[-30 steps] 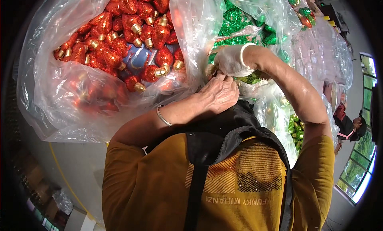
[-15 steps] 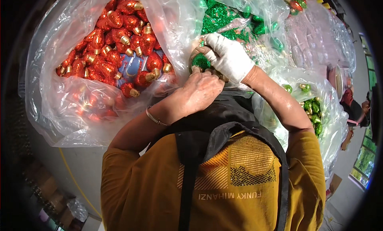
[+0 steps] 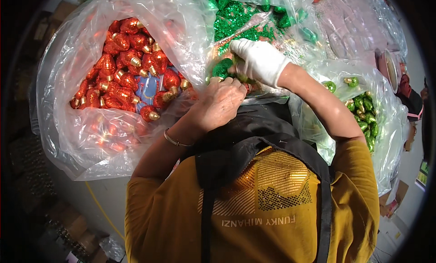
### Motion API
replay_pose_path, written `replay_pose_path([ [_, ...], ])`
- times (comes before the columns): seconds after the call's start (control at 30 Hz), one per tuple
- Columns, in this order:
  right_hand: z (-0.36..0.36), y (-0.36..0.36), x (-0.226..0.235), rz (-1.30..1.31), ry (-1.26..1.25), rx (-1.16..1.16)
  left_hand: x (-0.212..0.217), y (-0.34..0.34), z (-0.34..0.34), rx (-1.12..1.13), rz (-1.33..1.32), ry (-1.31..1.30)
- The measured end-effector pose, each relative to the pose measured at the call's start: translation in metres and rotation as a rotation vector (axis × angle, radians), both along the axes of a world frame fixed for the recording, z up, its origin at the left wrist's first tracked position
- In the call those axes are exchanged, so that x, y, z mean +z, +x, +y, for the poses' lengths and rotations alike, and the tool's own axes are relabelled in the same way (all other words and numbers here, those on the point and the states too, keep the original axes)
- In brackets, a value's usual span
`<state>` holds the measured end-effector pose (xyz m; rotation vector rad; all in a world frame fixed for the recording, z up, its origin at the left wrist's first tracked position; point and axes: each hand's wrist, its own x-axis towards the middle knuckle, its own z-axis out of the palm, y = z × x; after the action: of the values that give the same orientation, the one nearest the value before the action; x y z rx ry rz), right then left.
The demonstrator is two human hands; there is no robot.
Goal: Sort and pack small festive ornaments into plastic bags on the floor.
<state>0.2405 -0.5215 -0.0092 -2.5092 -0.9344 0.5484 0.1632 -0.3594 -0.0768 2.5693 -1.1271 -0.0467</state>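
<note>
My bare left hand (image 3: pixel 219 102), a bangle on its wrist, is closed on a green glittery bulb ornament (image 3: pixel 222 68), gripping its lower end. Close beside it, my right hand (image 3: pixel 262 63) in a white glove has its fingers curled in. What lies in the right hand's grip is mostly hidden; some dull green shows under the palm. Just beyond both hands, loose green glitter (image 3: pixel 238 20) covers part of a clear plastic sheet, with several green ornaments at its far side.
On the left, a clear plastic bag (image 3: pixel 59 122) holds many red glittery bulb ornaments (image 3: pixel 122 83) with gold caps. Another bag (image 3: pixel 386 104) on the right holds smaller green ornaments (image 3: pixel 365 115). A round-rimmed container (image 3: pixel 388 72) stands at far right. Boxes (image 3: pixel 68 217) are at lower left.
The view has shifted a little, so the bags sit lower on the left. Both hands stay close together at the green bulb ornament, which now shows more of its side.
</note>
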Motion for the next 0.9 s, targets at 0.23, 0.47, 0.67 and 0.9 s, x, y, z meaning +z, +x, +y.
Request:
replay_pose_path([
  [0.23, -0.017, 0.004, -0.02, -0.13, 0.023, 0.209, 0.005, -0.002, -0.002, 0.02, -0.067, 0.014],
  [0.47, 0.0, 0.001, -0.011, -0.176, -0.129, 0.121, 0.0, -0.006, 0.003, -0.008, -0.055, -0.17],
  [0.67, -0.009, -0.01, 0.01, -0.056, -0.076, 0.061, -0.01, -0.009, 0.005, 0.048, -0.022, -0.102],
  [0.9, -0.016, -0.028, -0.031, -0.469, 0.265, -0.096, 0.007, -0.007, -0.005, 0.054, -0.253, 0.261],
])
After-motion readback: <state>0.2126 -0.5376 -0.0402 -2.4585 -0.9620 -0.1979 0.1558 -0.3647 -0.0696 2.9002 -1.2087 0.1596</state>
